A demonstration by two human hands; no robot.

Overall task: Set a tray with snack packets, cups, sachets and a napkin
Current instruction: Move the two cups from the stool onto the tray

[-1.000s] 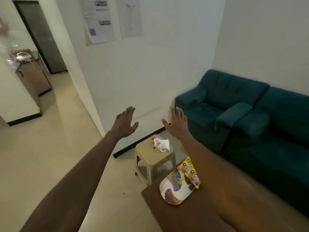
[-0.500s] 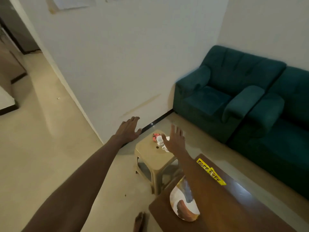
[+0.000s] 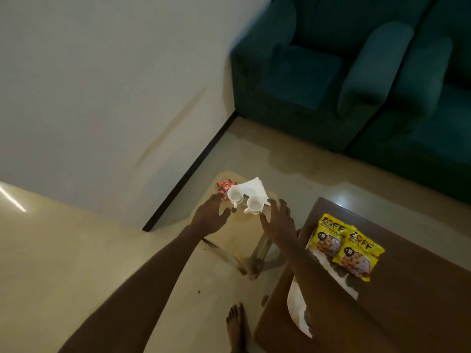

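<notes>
Two white cups, the left cup (image 3: 234,194) and the right cup (image 3: 254,204), stand on a small beige stool (image 3: 237,233). Behind them lies a white napkin (image 3: 255,187), and red sachets (image 3: 224,186) sit at the stool's far left corner. My left hand (image 3: 211,214) hovers open just left of the cups. My right hand (image 3: 278,221) is open just right of them. Two yellow snack packets (image 3: 344,247) lie on a patterned tray (image 3: 297,305) on the brown table (image 3: 382,314); my right forearm hides part of the tray.
A teal sofa (image 3: 356,72) fills the far right. A white wall with a black skirting (image 3: 188,171) runs behind the stool. My bare foot (image 3: 235,327) stands on the tiled floor between stool and table.
The view has tilted down and closer. Both hands have dropped from mid-air to the stool top, either side of the cups. The snack packets now show face up on the tray.
</notes>
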